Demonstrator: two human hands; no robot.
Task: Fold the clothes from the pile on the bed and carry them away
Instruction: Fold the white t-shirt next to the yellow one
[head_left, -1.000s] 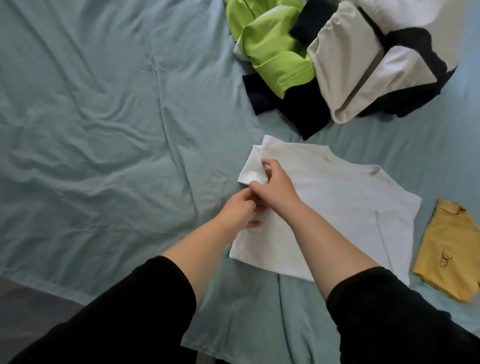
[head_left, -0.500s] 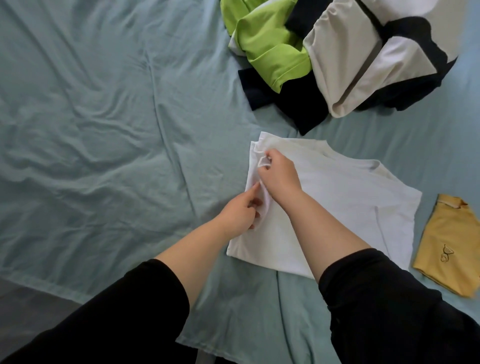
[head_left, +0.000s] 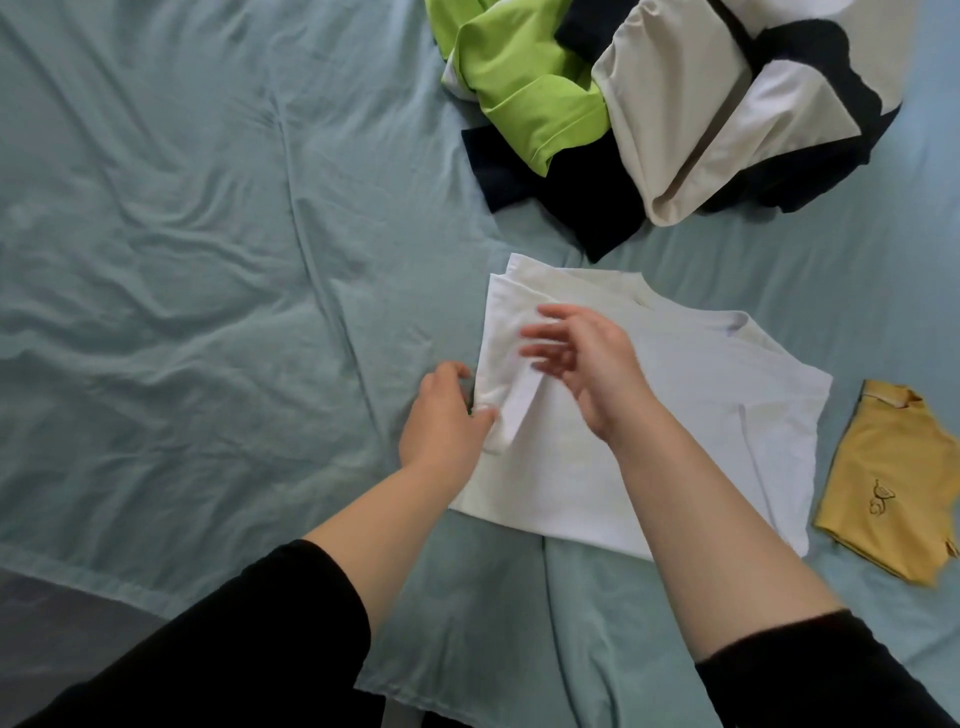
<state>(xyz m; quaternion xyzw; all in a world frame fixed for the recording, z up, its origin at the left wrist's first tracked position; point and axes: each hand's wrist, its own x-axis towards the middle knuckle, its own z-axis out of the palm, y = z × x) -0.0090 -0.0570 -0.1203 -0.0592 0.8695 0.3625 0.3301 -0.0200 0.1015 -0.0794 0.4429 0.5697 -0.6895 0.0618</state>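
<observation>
White shirt (head_left: 675, 415) edge in left hand (head_left: 441, 421)

1. White cotton T-shirt (head_left: 649, 441): spread flat on the blue-green bed sheet (head_left: 208, 260), collar toward the far side, one sleeve folded in over the body, that fold pinched by the left hand (head_left: 441, 415)
2. Pile of crumpled clothes (head_left: 675, 119): lime-green, black, beige and white pieces heaped together, just beyond the T-shirt
3. Mustard-yellow garment (head_left: 893, 483): small, lying flat with a little dark motif, right of the T-shirt, not touching it
</observation>
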